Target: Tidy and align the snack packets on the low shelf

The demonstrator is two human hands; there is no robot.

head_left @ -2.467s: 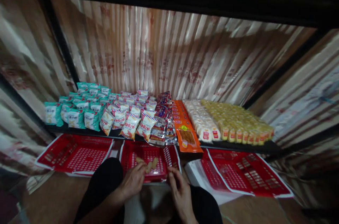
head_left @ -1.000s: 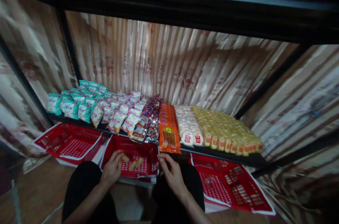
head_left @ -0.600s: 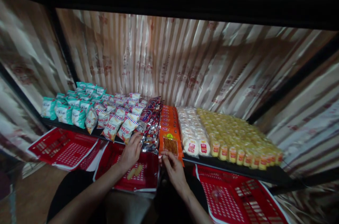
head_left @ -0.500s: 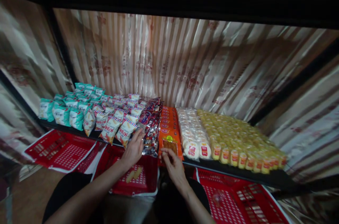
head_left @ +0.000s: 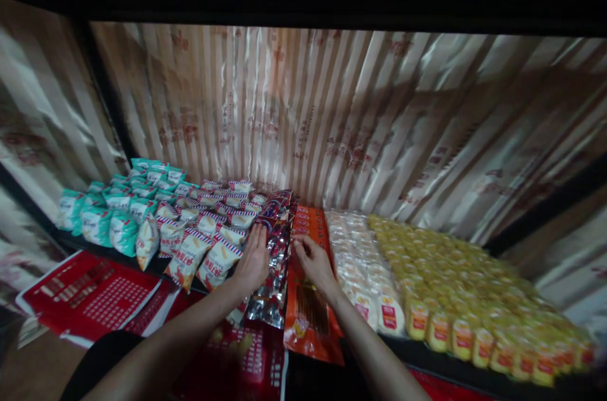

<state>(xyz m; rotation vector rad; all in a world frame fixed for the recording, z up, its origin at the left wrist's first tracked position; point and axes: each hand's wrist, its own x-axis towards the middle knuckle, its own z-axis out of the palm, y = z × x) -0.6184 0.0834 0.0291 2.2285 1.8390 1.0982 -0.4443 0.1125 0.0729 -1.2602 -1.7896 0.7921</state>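
Now your left hand (head_left: 253,262) is lying flat on the shelf (head_left: 478,376), fingers (head_left: 258,238) pressed together and stretched toward twelve o'clock, palm down along the left edge of the silver-and-red packets (head_left: 275,262). Your right hand (head_left: 315,262) sits just across that row at three o'clock of the left, fingers (head_left: 300,245) curled and pinching at the seam where the shiny packets meet the orange packets (head_left: 310,306); whether they actually grip a packet edge, you cannot tell from here. So the row lies between your two hands, its long axis running six to twelve, front lip to back wall. Both hands are level with each other, about midway down the row, and neither is clearly nearer. At nine o'clock of your left hand the red-striped snack bags (head_left: 208,249) touch your knuckles, with the teal bags (head_left: 104,217) beyond. At three o'clock of your right hand come the pale round cakes (head_left: 365,268), then the yellow ones (head_left: 450,287). Below the shelf lip, a red basket (head_left: 90,293) on the floor.
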